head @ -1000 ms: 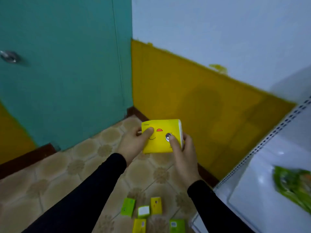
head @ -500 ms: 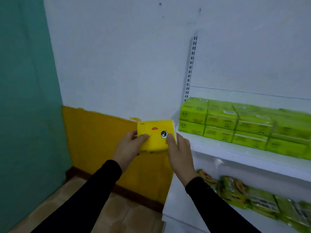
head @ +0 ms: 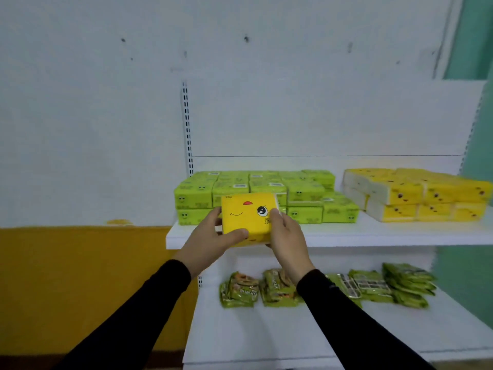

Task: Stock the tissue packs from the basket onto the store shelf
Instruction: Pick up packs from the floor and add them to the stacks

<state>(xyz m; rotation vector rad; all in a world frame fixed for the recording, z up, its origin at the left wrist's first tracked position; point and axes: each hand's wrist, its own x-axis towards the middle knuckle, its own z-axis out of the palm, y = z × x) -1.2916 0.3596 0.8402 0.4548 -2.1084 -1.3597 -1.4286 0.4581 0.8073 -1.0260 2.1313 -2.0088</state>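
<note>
Head view: yellow tissue pack [head: 246, 218] with a winking cartoon face held up in front of the upper shelf [head: 373, 233], near its left end, above the front edge. Left hand [head: 210, 243] gripping the pack's left side, thumb curled over the lower front face, other fingers hidden behind. Right hand [head: 286, 237] gripping the right side, thumb pressed on the front by the printed eye, fingers wrapped round the back.

Directly behind the pack, a block of green tissue packs [head: 256, 196] stacked two high along the left part of the upper shelf, filling that stretch. Farther right on the same shelf, a stack of yellow packs [head: 416, 194], slightly askew, with a bare gap between the two groups. On the lower shelf [head: 266, 332], green snack bags [head: 325, 287] lying in a loose row, partly covered by the right sleeve [head: 354, 324]. Left of the shelving, a white wall over a yellow band [head: 80, 284].
</note>
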